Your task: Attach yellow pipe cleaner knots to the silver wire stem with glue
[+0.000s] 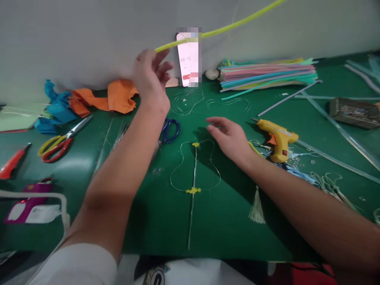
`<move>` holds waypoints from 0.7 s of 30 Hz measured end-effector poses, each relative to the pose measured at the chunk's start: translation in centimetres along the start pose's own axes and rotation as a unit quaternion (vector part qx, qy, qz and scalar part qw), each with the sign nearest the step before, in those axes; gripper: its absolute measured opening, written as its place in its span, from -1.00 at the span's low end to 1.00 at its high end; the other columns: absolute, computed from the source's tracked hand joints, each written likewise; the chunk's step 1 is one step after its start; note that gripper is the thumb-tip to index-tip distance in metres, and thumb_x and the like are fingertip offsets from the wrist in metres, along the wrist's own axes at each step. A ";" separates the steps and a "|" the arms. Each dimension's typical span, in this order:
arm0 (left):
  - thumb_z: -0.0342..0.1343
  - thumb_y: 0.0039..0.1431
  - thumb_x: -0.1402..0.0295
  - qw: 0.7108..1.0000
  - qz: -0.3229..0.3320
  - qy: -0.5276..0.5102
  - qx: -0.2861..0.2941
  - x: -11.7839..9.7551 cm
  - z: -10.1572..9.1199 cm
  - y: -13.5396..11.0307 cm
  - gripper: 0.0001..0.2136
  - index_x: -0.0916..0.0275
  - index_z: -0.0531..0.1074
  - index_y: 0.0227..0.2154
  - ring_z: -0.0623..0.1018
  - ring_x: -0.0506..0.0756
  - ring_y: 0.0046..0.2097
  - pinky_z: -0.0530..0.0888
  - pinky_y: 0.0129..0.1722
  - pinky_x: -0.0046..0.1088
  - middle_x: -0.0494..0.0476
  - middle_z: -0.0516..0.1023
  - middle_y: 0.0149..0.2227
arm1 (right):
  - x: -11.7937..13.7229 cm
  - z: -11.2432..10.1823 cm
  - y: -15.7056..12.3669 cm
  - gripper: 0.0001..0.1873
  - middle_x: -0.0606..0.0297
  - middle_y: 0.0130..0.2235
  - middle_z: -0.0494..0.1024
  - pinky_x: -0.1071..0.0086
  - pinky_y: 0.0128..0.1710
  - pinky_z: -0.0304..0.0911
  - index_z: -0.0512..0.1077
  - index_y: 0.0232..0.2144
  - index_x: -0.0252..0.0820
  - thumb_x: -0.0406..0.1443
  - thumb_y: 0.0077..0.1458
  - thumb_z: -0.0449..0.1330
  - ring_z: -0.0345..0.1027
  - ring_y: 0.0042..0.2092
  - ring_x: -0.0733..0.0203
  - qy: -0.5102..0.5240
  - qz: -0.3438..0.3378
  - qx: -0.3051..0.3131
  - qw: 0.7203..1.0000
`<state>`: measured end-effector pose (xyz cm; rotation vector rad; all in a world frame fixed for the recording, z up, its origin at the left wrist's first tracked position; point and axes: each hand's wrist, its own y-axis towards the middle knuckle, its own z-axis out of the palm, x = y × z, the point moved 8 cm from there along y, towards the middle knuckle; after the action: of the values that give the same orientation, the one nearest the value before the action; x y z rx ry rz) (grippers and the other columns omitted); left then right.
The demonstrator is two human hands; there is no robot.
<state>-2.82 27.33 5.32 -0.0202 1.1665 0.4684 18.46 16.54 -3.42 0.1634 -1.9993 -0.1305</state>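
My left hand [152,77] is raised near the wall, fingers closed on a long yellow pipe cleaner [231,27] that stretches up to the right. Over the table, my right hand [230,136] has its fingers partly bent and apart, with nothing visible in them. Just left of it lies a thin wire frame [220,174] with a curved double outline. A straight wire stem [191,217] runs down its middle, with yellow pipe-cleaner wraps [193,190] at two crossings. A short yellow piece [255,149] shows behind my right wrist.
A yellow glue gun [277,138], a pale tassel [257,209] and a pipe-cleaner bundle [267,75] lie on the right. Left are scissors [63,142], a red-handled cutter [13,162] and orange crepe paper [121,97]. Blue-handled scissors [171,130] and a phone [187,59] are behind.
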 end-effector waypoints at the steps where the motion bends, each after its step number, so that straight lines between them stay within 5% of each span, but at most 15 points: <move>1: -0.12 0.27 0.39 1.000 0.009 0.004 -0.017 -1.2 -1.4 -0.9 -0.96 0.19 0.20 -0.28 0.46 -0.09 -0.39 0.29 -0.42 -0.49 -0.02 0.58 -0.25 | -0.3 -0.6 0.0 -0.65 0.17 -0.07 0.58 0.15 -0.05 0.38 0.45 -0.08 -0.13 -0.12 0.12 0.17 0.49 -0.10 0.09 0.073 0.024 -0.030 0.997; 5: -0.13 0.28 0.41 0.994 0.032 0.042 -0.099 -4.2 -6.6 -4.9 -0.91 0.18 0.22 -0.35 0.37 -0.07 -0.48 0.21 -0.47 -0.43 -0.02 0.54 -0.38 | -0.6 -1.4 0.0 -0.64 0.24 -0.12 0.55 0.28 -0.28 0.38 0.35 -0.12 -0.06 0.00 0.18 0.03 0.48 -0.34 0.24 0.325 0.088 -0.090 0.937; 10: -0.05 0.21 0.46 0.978 0.081 0.119 -0.149 -6.2 -11.1 -8.8 -0.94 0.16 0.25 -0.35 0.29 -0.11 -0.60 0.17 -0.57 -0.44 -0.12 0.45 -0.50 | 1.1 -0.2 -0.3 -0.41 0.22 -0.30 0.54 0.32 -0.43 0.32 0.41 -0.22 -0.14 0.19 0.15 -0.08 0.39 -0.43 0.24 0.417 0.150 0.014 0.896; 13: -0.02 0.15 0.48 0.967 0.136 0.138 -0.165 -7.3 -12.8 -10.4 -0.94 0.18 0.25 -0.36 0.33 -0.12 -0.61 0.21 -0.62 -0.49 -0.14 0.43 -0.53 | 2.2 1.0 -1.2 -0.44 0.21 -0.30 0.54 0.36 -0.48 0.27 0.48 -0.26 -0.19 0.17 0.06 0.11 0.33 -0.44 0.28 0.347 0.190 0.151 0.906; 16: -0.04 0.11 0.52 0.961 0.167 0.121 -0.187 -7.9 -14.5 -11.1 -0.91 0.20 0.28 -0.39 0.33 -0.11 -0.63 0.22 -0.66 -0.49 -0.10 0.43 -0.54 | 2.9 1.4 -2.1 -0.58 0.26 -0.32 0.56 0.38 -0.46 0.26 0.53 -0.20 -0.15 -0.04 -0.06 0.37 0.36 -0.42 0.28 0.153 0.169 0.267 0.936; 19: -0.03 0.15 0.49 0.952 0.181 0.172 -0.174 -8.6 -15.1 -11.0 -0.93 0.18 0.28 -0.39 0.34 -0.11 -0.62 0.24 -0.65 -0.51 -0.10 0.44 -0.52 | 3.8 1.2 -2.7 -0.70 0.31 -0.41 0.55 0.39 -0.49 0.24 0.57 -0.25 -0.12 -0.10 -0.01 0.35 0.34 -0.47 0.30 0.057 0.136 0.302 0.942; 21: -0.01 0.24 0.36 0.942 0.172 0.270 -0.097 -8.5 -13.9 -10.5 -0.96 0.15 0.31 -0.34 0.41 -0.08 -0.56 0.27 -0.61 -0.51 -0.09 0.47 -0.49 | 4.4 0.8 -2.6 -0.77 0.33 -0.48 0.52 0.41 -0.54 0.19 0.58 -0.31 -0.13 -0.12 0.08 0.27 0.27 -0.53 0.34 0.026 0.116 0.275 0.954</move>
<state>-13.85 11.36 4.84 -0.1216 1.6682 0.9273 16.06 13.18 -0.23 0.2808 -1.9425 0.5818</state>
